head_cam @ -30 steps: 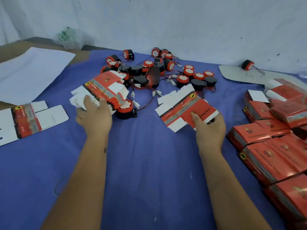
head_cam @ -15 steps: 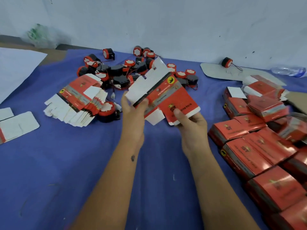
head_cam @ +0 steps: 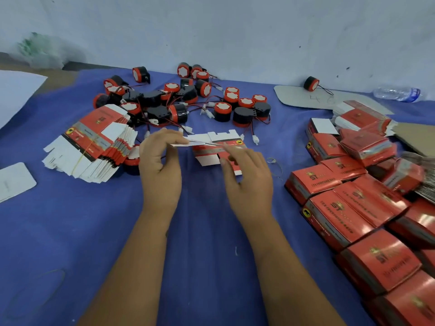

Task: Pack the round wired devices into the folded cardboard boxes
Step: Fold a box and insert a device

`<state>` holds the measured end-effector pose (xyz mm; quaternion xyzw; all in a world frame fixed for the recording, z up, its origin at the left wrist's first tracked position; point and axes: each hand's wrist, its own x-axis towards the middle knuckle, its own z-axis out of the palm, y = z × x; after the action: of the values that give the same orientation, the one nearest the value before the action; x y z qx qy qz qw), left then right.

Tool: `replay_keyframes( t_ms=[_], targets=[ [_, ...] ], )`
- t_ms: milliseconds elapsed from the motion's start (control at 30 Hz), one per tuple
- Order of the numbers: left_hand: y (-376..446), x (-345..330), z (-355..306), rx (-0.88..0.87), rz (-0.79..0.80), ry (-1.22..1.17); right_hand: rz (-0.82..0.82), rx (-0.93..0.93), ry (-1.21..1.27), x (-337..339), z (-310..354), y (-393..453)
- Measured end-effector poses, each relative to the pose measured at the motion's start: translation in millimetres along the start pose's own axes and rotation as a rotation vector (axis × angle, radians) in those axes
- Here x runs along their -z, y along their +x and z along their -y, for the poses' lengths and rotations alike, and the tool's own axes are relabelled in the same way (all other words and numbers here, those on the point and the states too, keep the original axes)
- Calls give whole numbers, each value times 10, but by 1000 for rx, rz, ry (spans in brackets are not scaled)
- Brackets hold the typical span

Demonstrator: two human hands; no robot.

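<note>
A flat red and white cardboard box (head_cam: 213,147) is held edge-on above the blue cloth, between both hands. My left hand (head_cam: 160,165) pinches its left end with thumb and fingers. My right hand (head_cam: 247,177) grips its right side, fingers curled over the red panel. Behind them lies a heap of round black and red wired devices (head_cam: 186,100). A banded stack of flat boxes (head_cam: 94,142) sits to the left, with one device (head_cam: 130,164) partly under it.
Several closed red boxes (head_cam: 348,208) crowd the right side. A lone device (head_cam: 310,84) rests on a grey card (head_cam: 299,97) by the wall, near a plastic bottle (head_cam: 397,92). A rubber band (head_cam: 275,164) lies by my right hand. White card pieces (head_cam: 14,181) lie left.
My left hand left the stack and joined my right on the single flat box. Both hands turned the box from face-up to nearly edge-on and lowered it toward the cloth.
</note>
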<state>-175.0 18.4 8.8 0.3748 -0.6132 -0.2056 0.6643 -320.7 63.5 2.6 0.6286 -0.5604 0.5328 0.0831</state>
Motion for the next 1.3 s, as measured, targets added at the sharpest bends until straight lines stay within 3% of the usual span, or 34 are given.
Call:
replay_keyframes(
  t_ms=[200, 367, 433, 567, 767, 833, 933, 1067, 1300],
  targets=[
    [-26, -29, -31, 45, 37, -91, -60, -18, -110, 45, 25, 42],
    [-31, -59, -31, 47, 50, -95, 209, -95, 128, 101, 108, -4],
    [-28, -51, -29, 73, 42, -106, 242, -91, 116, 82, 107, -12],
    [-12, -37, -31, 51, 46, -85, 215, -121, 22, 38, 47, -5],
    [-28, -54, -62, 33, 81, -70, 126, 15, -230, 28, 82, 11],
    [-34, -66, -82, -25, 157, -19, 78, -121, -218, 25, 96, 26],
    [-74, -119, -87, -169, 352, 136, 4, -405, 2, 74, 48, 74],
    [-122, -172, 1, -241, 434, 356, -35, -549, 160, 142, -36, 114],
    [-143, -182, -83, -270, 412, 308, -174, -208, -49, 164, -45, 100]
  ],
)
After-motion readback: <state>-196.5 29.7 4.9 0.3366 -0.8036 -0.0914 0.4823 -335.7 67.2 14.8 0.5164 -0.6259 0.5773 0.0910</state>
